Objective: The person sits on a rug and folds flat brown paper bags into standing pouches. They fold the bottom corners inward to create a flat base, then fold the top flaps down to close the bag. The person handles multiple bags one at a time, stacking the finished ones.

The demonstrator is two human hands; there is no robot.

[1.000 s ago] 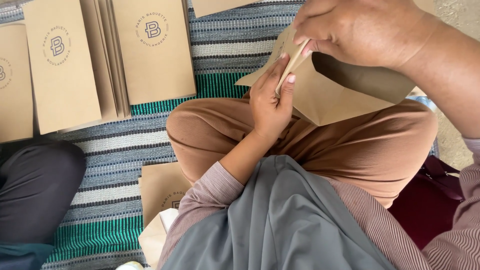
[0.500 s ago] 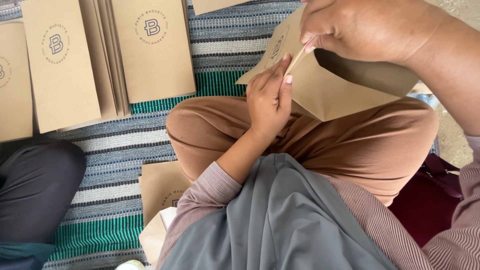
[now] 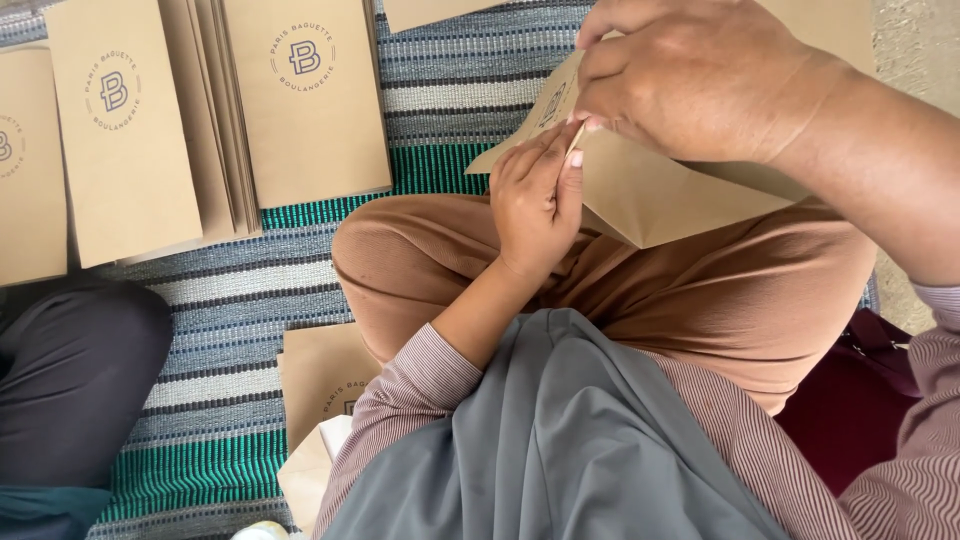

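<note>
A brown paper bag (image 3: 650,190) lies tilted over my knee, which is covered by tan trousers (image 3: 700,290). My right hand (image 3: 690,80) pinches the bag's upper edge between thumb and fingers. My left hand (image 3: 535,205) presses its fingertips against the same edge from below, palm toward the bag. Both hands meet at the bag's fold. Much of the bag's upper part is hidden behind my right hand.
Several flat brown paper bags (image 3: 300,100) with a round dark logo lie in rows on a striped blue, white and green mat (image 3: 230,300). Another bag (image 3: 320,375) lies by my left side. Another person's dark-clothed leg (image 3: 70,380) is at the left. A maroon bag (image 3: 850,400) sits at my right.
Both hands and the bag have shifted slightly up and left in view. My left fingers have slid higher along the bag's edge, closer under my right hand.
</note>
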